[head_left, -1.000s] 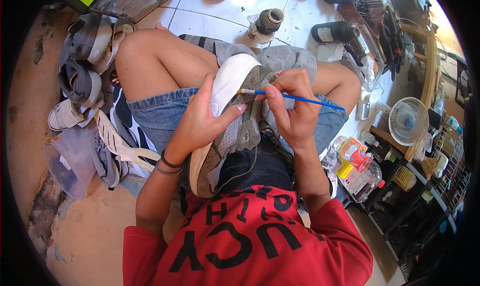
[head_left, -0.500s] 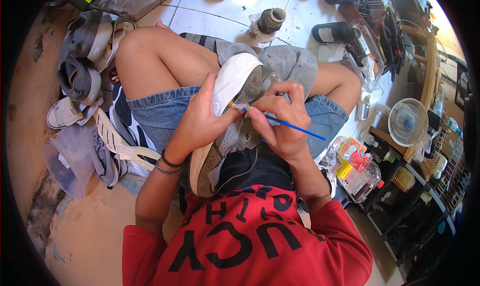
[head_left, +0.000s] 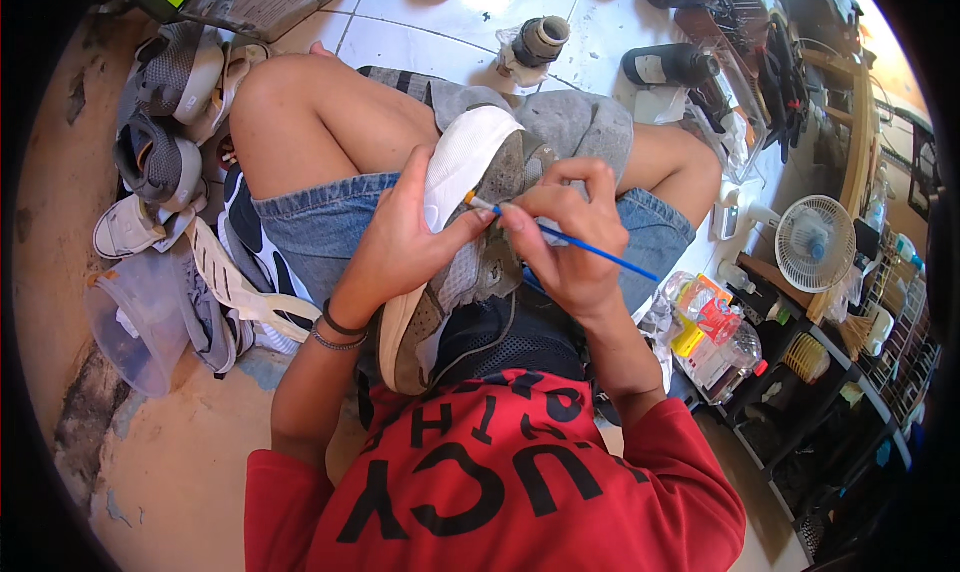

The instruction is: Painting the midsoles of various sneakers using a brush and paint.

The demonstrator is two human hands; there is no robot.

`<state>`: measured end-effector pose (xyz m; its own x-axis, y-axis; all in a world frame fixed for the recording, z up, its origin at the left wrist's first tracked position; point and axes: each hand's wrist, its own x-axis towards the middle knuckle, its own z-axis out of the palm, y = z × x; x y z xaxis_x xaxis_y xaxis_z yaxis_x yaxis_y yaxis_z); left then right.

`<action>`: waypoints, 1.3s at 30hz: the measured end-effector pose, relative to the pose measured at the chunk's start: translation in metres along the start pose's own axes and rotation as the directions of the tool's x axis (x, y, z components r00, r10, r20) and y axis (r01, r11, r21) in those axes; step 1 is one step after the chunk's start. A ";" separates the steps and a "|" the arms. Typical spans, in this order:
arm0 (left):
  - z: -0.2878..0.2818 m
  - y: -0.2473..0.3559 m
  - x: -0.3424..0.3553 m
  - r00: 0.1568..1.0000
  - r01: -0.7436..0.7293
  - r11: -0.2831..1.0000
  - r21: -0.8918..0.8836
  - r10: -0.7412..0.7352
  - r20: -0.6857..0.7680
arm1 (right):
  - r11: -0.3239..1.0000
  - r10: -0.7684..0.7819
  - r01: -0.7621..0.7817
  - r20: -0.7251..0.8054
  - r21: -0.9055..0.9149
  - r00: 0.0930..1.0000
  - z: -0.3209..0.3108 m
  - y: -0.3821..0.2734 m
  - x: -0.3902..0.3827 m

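A grey suede and mesh sneaker (head_left: pixel 410 342) with a white sole edge lies tilted across my lap, its toe pointing away from me. My left hand (head_left: pixel 405 242) grips it along the white sole, thumb reaching across toward the upper. In my right hand (head_left: pixel 565 232) is a thin blue paintbrush (head_left: pixel 610 255), pinched near its metal end, with the yellowish tip at the border between the white sole and the grey upper, close to my left thumb. A grey cloth (head_left: pixel 570 122) is draped over my legs behind the shoe.
Several shoes (head_left: pixel 175 162) and a translucent plastic container (head_left: pixel 135 327) lie at left. Beyond my legs, a dark jar (head_left: pixel 540 42) and a black bottle (head_left: pixel 665 65) stand on white tiles (head_left: pixel 420 22). At right are a fan (head_left: pixel 816 242), plastic bottles (head_left: pixel 740 347) and black shelving (head_left: pixel 810 432).
My right hand has moved down and left with the brush, whose tip shifted lower, then slightly up and right in the last half second. The shoe and my left hand have barely moved.
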<state>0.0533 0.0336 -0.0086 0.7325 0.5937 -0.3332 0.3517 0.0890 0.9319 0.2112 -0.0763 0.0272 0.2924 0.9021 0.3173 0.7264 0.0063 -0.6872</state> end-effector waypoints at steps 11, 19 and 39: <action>-0.002 0.005 0.000 0.996 0.083 0.995 -0.050 -0.081 0.047 | 0.998 0.054 -0.056 -0.123 -0.011 0.991 0.000 0.006 0.005; 0.001 -0.001 0.002 1.000 0.007 1.000 -0.003 -0.007 0.003 | 0.999 0.051 -0.051 -0.014 -0.005 0.999 -0.002 -0.006 0.003; 0.000 0.003 0.001 0.998 0.043 0.999 0.000 -0.043 0.048 | 0.993 0.116 -0.114 -0.129 0.023 0.985 0.000 0.015 0.003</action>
<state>0.0555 0.0341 -0.0060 0.7438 0.5502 -0.3795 0.3828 0.1147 0.9167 0.2230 -0.0734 0.0181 0.4527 0.8334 0.3169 0.6738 -0.0869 -0.7338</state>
